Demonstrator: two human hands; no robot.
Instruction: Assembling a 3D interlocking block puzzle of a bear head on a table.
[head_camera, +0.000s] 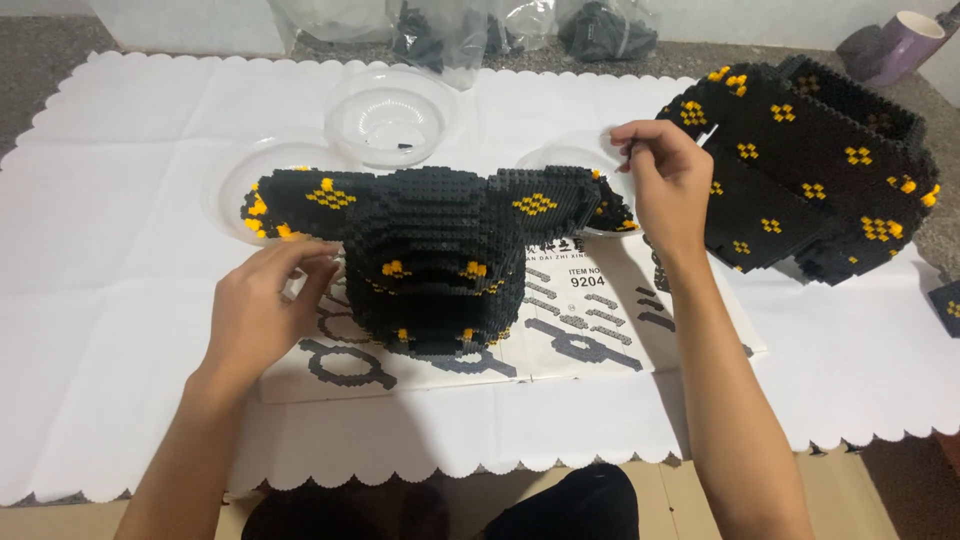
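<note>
A black brick model with yellow diamond marks (430, 250) stands on an instruction sheet (580, 340) in the middle of the white scalloped table cover (120, 330). My left hand (265, 310) rests against the model's left side, fingers curled at its lower edge. My right hand (665, 180) hovers above the model's right wing tip, thumb and fingers pinched together; whether a small piece sits between them is too small to tell. A second, larger black and yellow brick section (810, 170) lies just right of that hand.
Clear plastic bowls (390, 115) stand behind the model, one with a small dark piece inside. Plastic bags of dark bricks (610, 30) lie at the far edge. A purple cup (905, 45) stands at the top right. A small black brick piece (945, 305) lies at the right edge.
</note>
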